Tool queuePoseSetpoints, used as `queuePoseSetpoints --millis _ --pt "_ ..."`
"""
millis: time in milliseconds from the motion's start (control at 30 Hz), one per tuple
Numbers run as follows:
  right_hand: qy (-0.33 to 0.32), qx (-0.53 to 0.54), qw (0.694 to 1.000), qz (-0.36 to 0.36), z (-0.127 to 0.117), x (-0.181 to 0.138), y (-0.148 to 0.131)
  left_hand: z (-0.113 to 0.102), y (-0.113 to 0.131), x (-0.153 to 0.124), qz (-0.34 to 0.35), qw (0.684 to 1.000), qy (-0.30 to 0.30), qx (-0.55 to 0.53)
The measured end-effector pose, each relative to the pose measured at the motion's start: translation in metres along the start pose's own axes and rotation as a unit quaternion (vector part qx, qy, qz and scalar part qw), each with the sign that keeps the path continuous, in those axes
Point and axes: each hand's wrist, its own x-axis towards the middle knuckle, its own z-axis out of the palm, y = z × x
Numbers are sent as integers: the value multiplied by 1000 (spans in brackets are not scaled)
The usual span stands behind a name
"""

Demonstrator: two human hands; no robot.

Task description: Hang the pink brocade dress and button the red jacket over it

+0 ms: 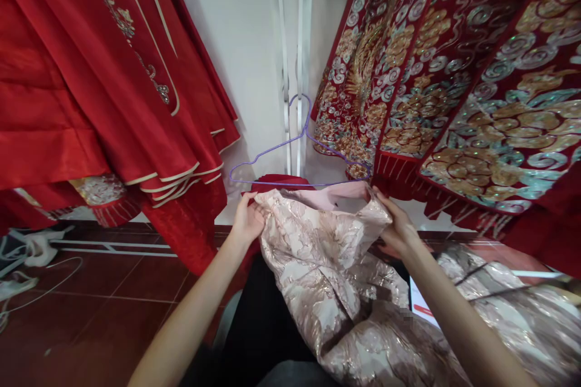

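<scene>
A shiny pink-and-silver brocade garment is stretched between my two hands, its lower part spread over my lap. My left hand is closed on the left end of its top edge. At the right end of that edge, my right hand grips the cloth, its fingertips partly hidden behind it. The top edge gapes a little and shows a pink lining. Just beyond it, a purple wire hanger hangs from a white upright, its bottom bar close to the garment's edge.
Red embroidered garments hang at the left, and sequinned red ones at the right. More silvery brocade lies at my right beside a lit phone-like screen. White rack bars and a cable lie low at the left over red tiles.
</scene>
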Motion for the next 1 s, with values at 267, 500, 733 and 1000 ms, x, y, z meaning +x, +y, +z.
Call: queuePoseSetpoints --millis 267,500,733,1000 --pt "-57 19 996 72 4 -30 10 -25 -16 -45 93 994 3 65" --pt "-64 19 996 61 18 -36 8 -53 1 -74 220 974 -46 14" --pt "-54 -36 998 -26 26 -38 -12 -53 26 -65 196 976 -5 98" --pt "-86 -18 995 53 32 -43 6 -50 23 9 193 978 72 -45"
